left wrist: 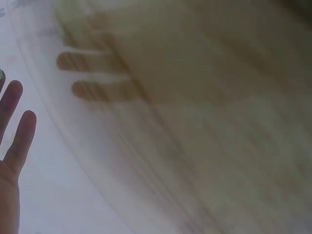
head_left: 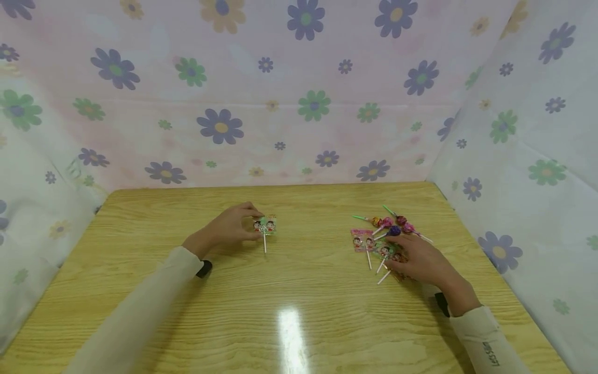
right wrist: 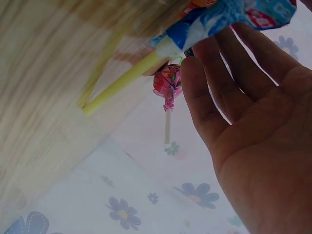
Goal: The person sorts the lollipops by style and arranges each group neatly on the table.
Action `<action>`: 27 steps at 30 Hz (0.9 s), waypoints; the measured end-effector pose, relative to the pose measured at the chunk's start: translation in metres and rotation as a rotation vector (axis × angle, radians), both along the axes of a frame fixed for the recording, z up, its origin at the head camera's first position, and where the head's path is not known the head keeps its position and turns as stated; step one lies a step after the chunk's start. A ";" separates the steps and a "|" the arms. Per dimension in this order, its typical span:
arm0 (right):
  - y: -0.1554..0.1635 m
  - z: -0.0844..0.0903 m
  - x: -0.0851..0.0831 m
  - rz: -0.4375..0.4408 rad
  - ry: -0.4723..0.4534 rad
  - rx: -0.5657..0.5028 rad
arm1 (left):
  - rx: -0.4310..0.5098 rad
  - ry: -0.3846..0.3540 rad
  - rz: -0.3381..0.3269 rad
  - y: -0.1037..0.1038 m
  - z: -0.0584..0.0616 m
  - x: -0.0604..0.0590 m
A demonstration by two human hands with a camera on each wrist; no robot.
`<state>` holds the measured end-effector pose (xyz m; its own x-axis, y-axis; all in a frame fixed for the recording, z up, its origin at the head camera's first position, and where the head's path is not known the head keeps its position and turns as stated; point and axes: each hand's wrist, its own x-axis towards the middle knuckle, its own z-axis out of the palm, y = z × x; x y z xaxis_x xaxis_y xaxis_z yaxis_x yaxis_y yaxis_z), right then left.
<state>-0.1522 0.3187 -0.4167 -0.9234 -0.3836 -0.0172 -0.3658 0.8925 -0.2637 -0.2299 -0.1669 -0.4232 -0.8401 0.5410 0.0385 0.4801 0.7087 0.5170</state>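
In the head view the left hand (head_left: 229, 227) sits a little left of the frame's centre on the wooden desk (head_left: 299, 311), its fingertips closed around the green wrapper of a flat lollipop (head_left: 265, 225) — the grip is a pinch on the wrapper's left edge, with the white stick pointing toward the lower edge of the frame. The wood around that lollipop carries only the hand and its sleeve.

The right hand (head_left: 422, 262) lies at the right of the frame, palm down, fingers stretched and loosely apart over the near end of a pile of lollipops (head_left: 385, 234). The fingertips touch the wrapped flat ones at the pile's lower side; whether any is actually gripped cannot be told. Round lollipops in pink and purple wrappers, with green and white sticks, fan out above the hand, and one pink flat lollipop (head_left: 362, 240) lies at the pile's left edge, clear of the fingers.

The right wrist view shows the open palm (right wrist: 263, 146), with a blue-wrapped lollipop on a yellow stick (right wrist: 195, 34) just beside the fingertips.

A flowered cloth (head_left: 299, 93) walls the desk at the back and both sides.
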 end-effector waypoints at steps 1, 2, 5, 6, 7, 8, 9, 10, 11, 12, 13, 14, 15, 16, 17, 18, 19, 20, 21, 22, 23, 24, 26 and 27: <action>0.000 0.000 0.000 0.000 -0.002 0.000 | 0.013 -0.003 0.010 -0.005 0.000 0.001; 0.000 0.000 0.000 0.000 -0.003 0.000 | 0.021 -0.003 0.018 -0.011 0.000 0.002; 0.000 0.001 0.000 -0.001 -0.008 0.000 | 0.037 -0.012 0.043 -0.028 0.001 0.005; 0.000 0.001 0.000 0.000 -0.007 0.000 | 0.038 -0.016 0.048 -0.033 0.002 0.006; 0.000 0.001 0.000 0.001 -0.007 0.000 | 0.037 -0.018 0.054 -0.039 0.003 0.007; -0.001 0.001 0.000 0.001 -0.007 -0.001 | 0.032 -0.021 0.060 -0.044 0.003 0.008; -0.001 0.001 0.000 0.002 -0.007 -0.002 | 0.029 -0.028 0.069 -0.050 0.004 0.010; -0.001 0.001 0.000 0.003 -0.007 -0.003 | 0.027 -0.036 0.078 -0.055 0.004 0.011; -0.001 0.001 0.000 0.004 -0.008 -0.004 | 0.024 -0.042 0.085 -0.060 0.004 0.012; -0.001 0.002 0.001 0.004 -0.008 -0.006 | 0.020 -0.048 0.090 -0.065 0.004 0.013; -0.001 0.002 0.001 0.003 -0.010 -0.007 | 0.016 -0.051 0.094 -0.070 0.004 0.014; -0.001 0.002 0.001 0.002 -0.011 -0.010 | 0.015 -0.058 0.096 -0.074 0.003 0.014; -0.001 0.003 0.002 0.002 -0.012 -0.011 | 0.013 -0.061 0.097 -0.077 0.003 0.014; -0.001 0.003 0.002 0.001 -0.013 -0.012 | 0.010 -0.060 0.093 -0.081 0.002 0.014; -0.001 0.003 0.002 0.003 -0.015 -0.017 | 0.001 -0.054 0.087 -0.084 0.002 0.014; -0.001 0.003 0.002 0.003 -0.016 -0.020 | -0.009 -0.047 0.081 -0.087 0.001 0.014; -0.001 0.002 0.002 0.006 -0.018 -0.025 | -0.023 -0.038 0.074 -0.091 0.001 0.014; -0.001 0.002 0.002 0.008 -0.019 -0.028 | -0.033 -0.032 0.068 -0.093 0.001 0.015; 0.000 0.001 0.002 0.011 -0.021 -0.030 | -0.042 -0.024 0.065 -0.096 0.001 0.016; 0.000 0.001 0.001 0.014 -0.023 -0.032 | -0.053 -0.015 0.063 -0.099 0.001 0.018; 0.000 0.000 0.001 0.017 -0.025 -0.036 | -0.062 -0.010 0.063 -0.102 0.002 0.019; 0.001 0.000 0.001 0.018 -0.027 -0.037 | -0.066 -0.009 0.064 -0.104 0.002 0.020; 0.001 -0.001 0.000 0.022 -0.027 -0.036 | -0.064 -0.013 0.067 -0.106 0.003 0.023; 0.001 -0.001 -0.001 0.023 -0.027 -0.035 | -0.064 -0.014 0.070 -0.107 0.003 0.023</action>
